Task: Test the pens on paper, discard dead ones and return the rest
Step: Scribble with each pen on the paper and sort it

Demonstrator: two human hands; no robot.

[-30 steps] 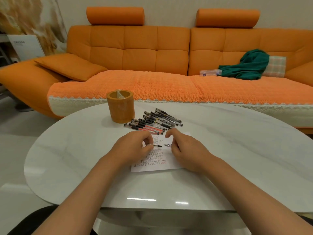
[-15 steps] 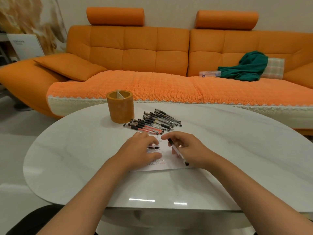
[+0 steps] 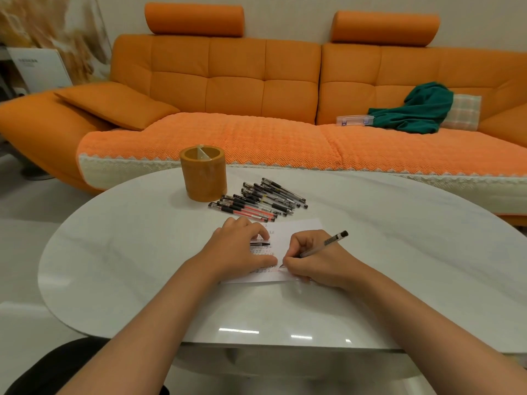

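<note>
**A:** Where's the pen being tested?

**B:** In the right hand (image 3: 319,260). The fingers are clenched round the pen (image 3: 325,243) low on its barrel. Its tip touches the paper (image 3: 296,228) at 9 o'clock of the fingertips, and the back end slants out toward 2 o'clock.

**A:** And the left hand?

**B:** The left hand (image 3: 236,249) rests on the paper, fingers curled over a short black cap (image 3: 261,244) (only its end pokes out, toward 3 o'clock).

**A:** The others?

**B:** The pile of pens (image 3: 259,201) lies on the table (image 3: 128,252) at 12 o'clock of the left hand, with the orange holder (image 3: 203,173) just beside it at 10 o'clock.
</note>
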